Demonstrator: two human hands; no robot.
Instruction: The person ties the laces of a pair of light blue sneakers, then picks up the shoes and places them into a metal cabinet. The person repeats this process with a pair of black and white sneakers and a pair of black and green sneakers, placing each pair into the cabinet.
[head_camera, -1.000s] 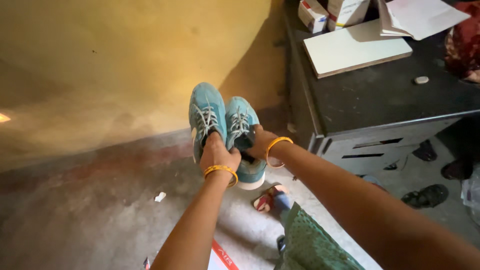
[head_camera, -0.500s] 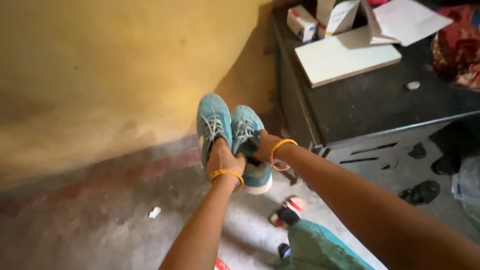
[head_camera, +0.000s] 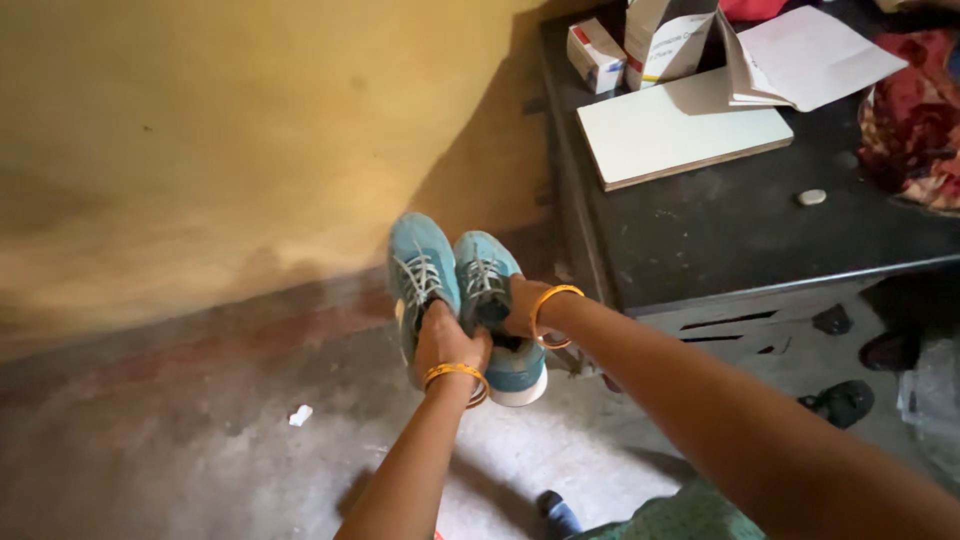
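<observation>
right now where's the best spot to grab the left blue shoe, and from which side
Take the left blue shoe at its collar opening, coming from the heel end, as the left hand does now. The shoe is held up with its toe pointing away, so the laced top faces the camera and the opening gives the fingers an edge to hook.

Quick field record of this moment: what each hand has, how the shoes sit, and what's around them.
left hand: grips the left blue shoe at its opening
right hand: grips the right blue shoe at its opening
shoes: side by side, touching, toes pointing away, laces up, held above the floor
wrists: a gold bangle on each
behind: yellow wall
right side: dark cabinet bearing a white board, small boxes, papers, red cloth
floor: white scrap, dark sandal
</observation>
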